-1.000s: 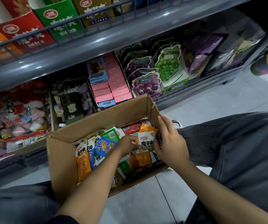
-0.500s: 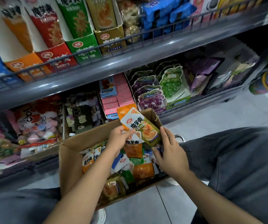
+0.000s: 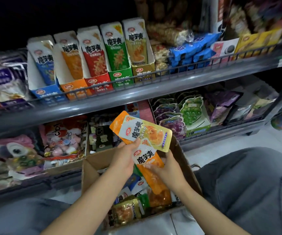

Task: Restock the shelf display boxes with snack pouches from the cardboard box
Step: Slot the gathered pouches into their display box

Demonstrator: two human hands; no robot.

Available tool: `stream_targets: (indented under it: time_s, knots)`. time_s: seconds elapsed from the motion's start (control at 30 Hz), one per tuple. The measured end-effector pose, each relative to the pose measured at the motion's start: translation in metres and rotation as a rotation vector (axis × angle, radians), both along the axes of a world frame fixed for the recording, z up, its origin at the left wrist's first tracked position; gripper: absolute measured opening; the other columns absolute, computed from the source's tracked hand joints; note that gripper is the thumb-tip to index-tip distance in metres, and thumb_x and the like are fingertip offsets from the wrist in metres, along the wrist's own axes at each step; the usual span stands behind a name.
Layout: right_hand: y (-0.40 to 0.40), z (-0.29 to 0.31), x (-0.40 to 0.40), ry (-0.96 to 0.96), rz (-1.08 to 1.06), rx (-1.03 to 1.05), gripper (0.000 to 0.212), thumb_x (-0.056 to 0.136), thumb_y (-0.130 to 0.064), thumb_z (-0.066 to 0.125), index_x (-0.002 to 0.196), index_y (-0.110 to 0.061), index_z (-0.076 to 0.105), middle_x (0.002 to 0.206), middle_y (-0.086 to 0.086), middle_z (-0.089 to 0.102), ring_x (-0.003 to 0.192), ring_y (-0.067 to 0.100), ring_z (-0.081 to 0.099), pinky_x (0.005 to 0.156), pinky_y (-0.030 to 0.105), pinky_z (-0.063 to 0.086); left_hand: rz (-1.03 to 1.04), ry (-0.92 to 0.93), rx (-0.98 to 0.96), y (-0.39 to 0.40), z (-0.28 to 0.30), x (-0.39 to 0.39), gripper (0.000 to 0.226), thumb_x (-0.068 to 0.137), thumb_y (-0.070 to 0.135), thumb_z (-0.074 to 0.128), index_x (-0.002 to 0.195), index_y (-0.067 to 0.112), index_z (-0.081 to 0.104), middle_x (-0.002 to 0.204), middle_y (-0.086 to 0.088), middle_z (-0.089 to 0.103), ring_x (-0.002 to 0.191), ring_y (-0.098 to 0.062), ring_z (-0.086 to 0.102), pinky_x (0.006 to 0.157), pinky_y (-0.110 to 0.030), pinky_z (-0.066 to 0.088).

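My left hand [image 3: 123,160] pinches a small fan of snack pouches above the cardboard box [image 3: 90,168]: a yellow pouch [image 3: 150,133] on top, an orange edge behind it. My right hand [image 3: 169,168] holds the lower part of an orange pouch [image 3: 151,168] that hangs down from the fan. More pouches [image 3: 133,206] in orange, green, blue and gold lie loose in the box between my knees. On the upper shelf stand several display boxes side by side: blue [image 3: 43,72], orange [image 3: 72,65], red [image 3: 94,61], green [image 3: 118,55] and yellow [image 3: 138,50].
A grey wire rail [image 3: 137,78] runs along the front of the upper shelf. Blue packets [image 3: 189,50] lie right of the display boxes. The lower shelf holds marshmallow bags [image 3: 62,139], a phone [image 3: 103,136] and grape-shaped sweets [image 3: 189,109]. My knees flank the box.
Both hands have risen out of the box with the pouches, and my right hand now holds the orange one. The view has tilted up, so the display boxes show in full.
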State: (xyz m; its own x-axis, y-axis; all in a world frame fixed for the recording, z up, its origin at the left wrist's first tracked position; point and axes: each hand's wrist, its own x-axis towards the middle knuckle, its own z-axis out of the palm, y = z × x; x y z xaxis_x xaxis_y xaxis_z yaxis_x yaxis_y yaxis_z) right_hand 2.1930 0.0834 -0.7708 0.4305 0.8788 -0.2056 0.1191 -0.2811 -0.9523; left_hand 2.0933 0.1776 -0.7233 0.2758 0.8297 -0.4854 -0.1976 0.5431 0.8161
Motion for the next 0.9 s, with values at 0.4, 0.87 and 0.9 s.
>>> stream_targets:
  time_s: [0.4, 0.87, 0.9]
  knots:
    - [0.007, 0.034, 0.015, 0.236, -0.107, 0.073, 0.016, 0.088, -0.022, 0.065, 0.101, -0.017, 0.058, 0.085, 0.001, 0.072, 0.071, 0.016, 0.069, 0.061, 0.033, 0.055, -0.194, 0.349, 0.174, 0.017, 0.015, -0.073, 0.023, 0.083, 0.007, 0.069, 0.101, 0.018, 0.063, 0.089, 0.002, 0.073, 0.082, -0.021, 0.069, 0.081, -0.04, 0.053]
    - [0.017, 0.048, 0.015, 0.014, 0.236, 0.108, 0.023, 0.088, -0.013, 0.065, 0.099, -0.029, 0.053, 0.095, -0.006, 0.069, 0.084, 0.009, 0.068, 0.07, 0.025, 0.055, -1.03, 0.579, 0.459, 0.017, 0.012, -0.081, 0.03, 0.077, 0.001, 0.074, 0.105, 0.011, 0.067, 0.104, 0.003, 0.072, 0.089, -0.003, 0.066, 0.078, -0.019, 0.053]
    - [0.018, 0.048, 0.015, 0.011, 0.199, 0.126, 0.024, 0.087, -0.012, 0.065, 0.098, -0.03, 0.054, 0.097, -0.005, 0.069, 0.087, 0.011, 0.067, 0.074, 0.028, 0.055, -0.97, 0.532, 0.401, 0.017, 0.009, -0.081, 0.031, 0.078, 0.0, 0.073, 0.106, 0.011, 0.067, 0.103, 0.002, 0.071, 0.085, -0.002, 0.067, 0.074, -0.018, 0.053]
